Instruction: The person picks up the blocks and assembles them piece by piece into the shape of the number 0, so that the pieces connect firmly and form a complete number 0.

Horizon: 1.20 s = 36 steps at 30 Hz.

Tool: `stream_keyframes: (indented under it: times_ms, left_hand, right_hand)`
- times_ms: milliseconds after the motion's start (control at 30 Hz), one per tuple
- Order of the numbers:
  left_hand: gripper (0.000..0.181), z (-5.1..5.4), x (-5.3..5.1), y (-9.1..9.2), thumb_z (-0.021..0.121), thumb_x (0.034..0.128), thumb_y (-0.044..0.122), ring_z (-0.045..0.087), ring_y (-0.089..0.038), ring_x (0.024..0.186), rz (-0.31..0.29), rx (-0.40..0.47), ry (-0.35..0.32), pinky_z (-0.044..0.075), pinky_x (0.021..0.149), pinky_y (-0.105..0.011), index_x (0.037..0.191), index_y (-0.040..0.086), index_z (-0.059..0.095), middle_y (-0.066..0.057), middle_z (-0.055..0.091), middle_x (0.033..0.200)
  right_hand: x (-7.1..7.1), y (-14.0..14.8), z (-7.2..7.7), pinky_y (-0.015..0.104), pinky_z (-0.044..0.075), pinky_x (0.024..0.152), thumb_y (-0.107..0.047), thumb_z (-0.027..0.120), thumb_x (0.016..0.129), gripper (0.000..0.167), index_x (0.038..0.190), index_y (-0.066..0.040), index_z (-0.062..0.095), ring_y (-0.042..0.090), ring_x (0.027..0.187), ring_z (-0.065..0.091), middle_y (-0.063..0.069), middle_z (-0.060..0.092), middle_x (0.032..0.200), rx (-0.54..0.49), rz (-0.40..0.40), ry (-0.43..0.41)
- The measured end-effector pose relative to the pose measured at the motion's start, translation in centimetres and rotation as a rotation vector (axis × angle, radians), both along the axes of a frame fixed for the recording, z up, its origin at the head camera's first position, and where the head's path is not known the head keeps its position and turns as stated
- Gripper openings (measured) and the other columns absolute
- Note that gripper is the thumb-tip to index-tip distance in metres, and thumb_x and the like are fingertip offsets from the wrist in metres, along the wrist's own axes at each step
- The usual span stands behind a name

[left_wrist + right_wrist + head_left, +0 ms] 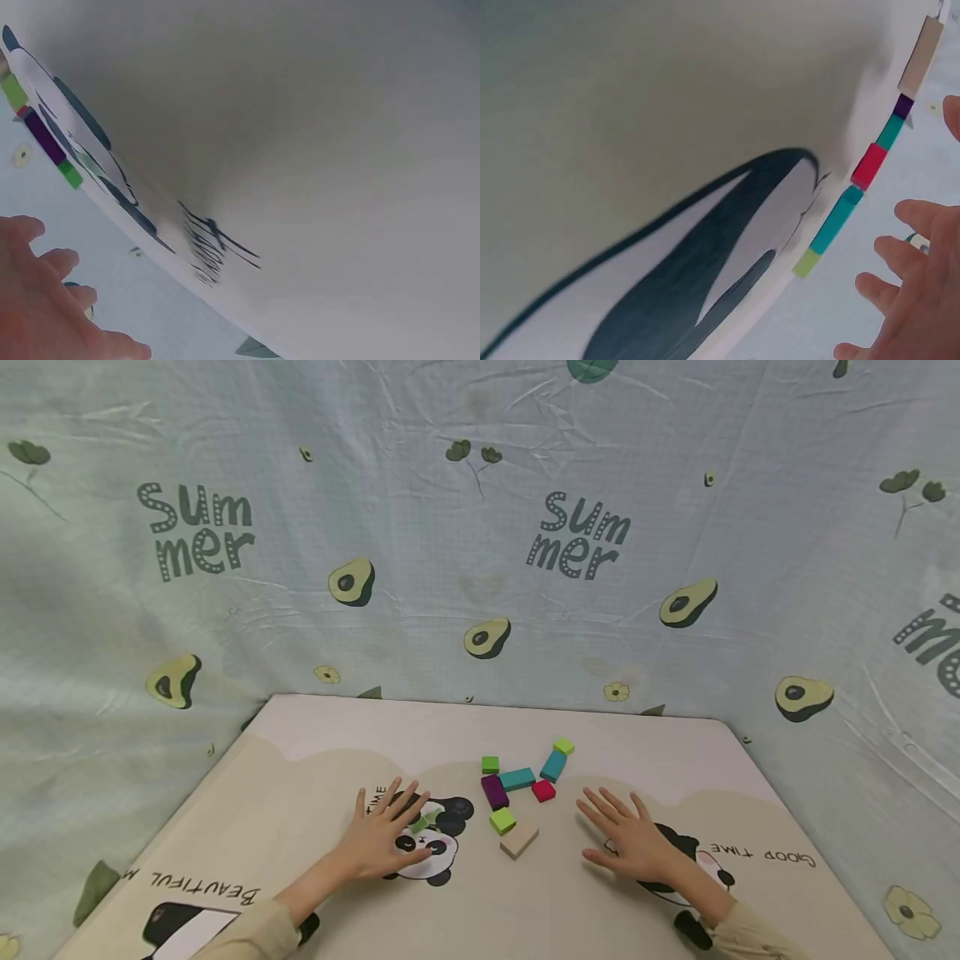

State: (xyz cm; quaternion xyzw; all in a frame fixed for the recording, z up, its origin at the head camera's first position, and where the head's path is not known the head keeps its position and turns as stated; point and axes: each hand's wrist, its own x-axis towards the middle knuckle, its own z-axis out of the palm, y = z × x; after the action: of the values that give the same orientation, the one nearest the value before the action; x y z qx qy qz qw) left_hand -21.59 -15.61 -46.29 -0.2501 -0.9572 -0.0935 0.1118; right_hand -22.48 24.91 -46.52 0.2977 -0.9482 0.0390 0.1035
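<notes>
Several coloured blocks lie grouped on the table between the two hands. A purple block (495, 792) touches or nearly touches a teal block (517, 779), with a green block (490, 765) behind. Farther right are a second teal block (553, 767), a lime block (564, 746) and a red block (543, 790). Nearest the person sit another lime block (502, 821) and a plain wooden block (520, 838). The left hand (385, 837), fingers spread, is left of the blocks over a printed panda. On their right, the right hand (626, 839) also spreads its fingers, holding nothing.
The pale table (480, 902) carries printed pandas and lettering. A hanging cloth (420, 527) with avocado and "summer" prints rises behind the table's back edge and along both sides. Dark bands show near both sleeve cuffs.
</notes>
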Motion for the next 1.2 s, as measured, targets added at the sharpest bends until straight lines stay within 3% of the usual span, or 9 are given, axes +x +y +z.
stream_keyframes:
  times_ms: [267, 533, 633, 867, 1200]
  left_hand:
    - [0.071, 0.5, 0.0, 2.1, 0.049, 0.0803, 0.056, 0.022, -0.034, 0.134, -0.104, -0.025, -0.040, 0.012, 0.095, -0.071, 0.138, 0.018, 0.034, -0.008, 0.031, 0.144]
    - [0.064, 1.2, 0.1, 4.2, 0.045, 0.0863, 0.050, 0.018, -0.032, 0.136, -0.223, -0.005, -0.137, 0.010, 0.097, -0.070, 0.139, 0.016, 0.032, -0.008, 0.029, 0.145]
    - [0.063, 1.3, 0.2, 5.0, 0.043, 0.0874, 0.050, 0.018, -0.030, 0.136, -0.255, -0.026, -0.137, 0.011, 0.097, -0.069, 0.139, 0.016, 0.031, -0.007, 0.029, 0.146]
    - [0.062, 1.6, 0.3, 6.6, 0.041, 0.0877, 0.051, 0.017, -0.027, 0.137, -0.296, -0.048, -0.139, 0.011, 0.099, -0.068, 0.140, 0.020, 0.029, -0.005, 0.028, 0.146]
    - [0.059, 1.4, 0.0, 8.6, 0.041, 0.0879, 0.051, 0.018, -0.027, 0.137, -0.328, -0.141, -0.114, 0.013, 0.101, -0.065, 0.139, 0.022, 0.033, -0.004, 0.032, 0.144]
  right_hand:
    - [-0.3, -1.2, 0.1, 0.064, 0.019, 0.096, -0.049, 0.052, 0.083, 0.064, 0.135, -0.013, 0.039, 0.032, 0.128, 0.034, 0.006, 0.039, 0.140, 0.003, 0.078, -0.007]
    - [-1.0, -2.2, 0.4, 0.063, 0.016, 0.099, -0.049, 0.047, 0.086, 0.061, 0.135, -0.012, 0.040, 0.031, 0.130, 0.031, 0.006, 0.038, 0.141, 0.009, 0.095, -0.073]
    - [-1.3, -2.6, 0.5, 0.063, 0.016, 0.099, -0.048, 0.048, 0.086, 0.060, 0.133, -0.011, 0.043, 0.030, 0.130, 0.031, 0.007, 0.041, 0.138, 0.001, 0.099, -0.071]
    - [-2.0, -3.1, 0.5, 0.062, 0.019, 0.098, -0.047, 0.050, 0.086, 0.056, 0.126, -0.008, 0.049, 0.029, 0.124, 0.038, 0.008, 0.051, 0.128, -0.024, 0.120, -0.003]
    - [-3.2, -4.1, 0.6, 0.063, 0.017, 0.100, -0.043, 0.052, 0.085, 0.055, 0.128, -0.010, 0.048, 0.030, 0.126, 0.037, 0.007, 0.049, 0.131, -0.012, 0.106, -0.056]
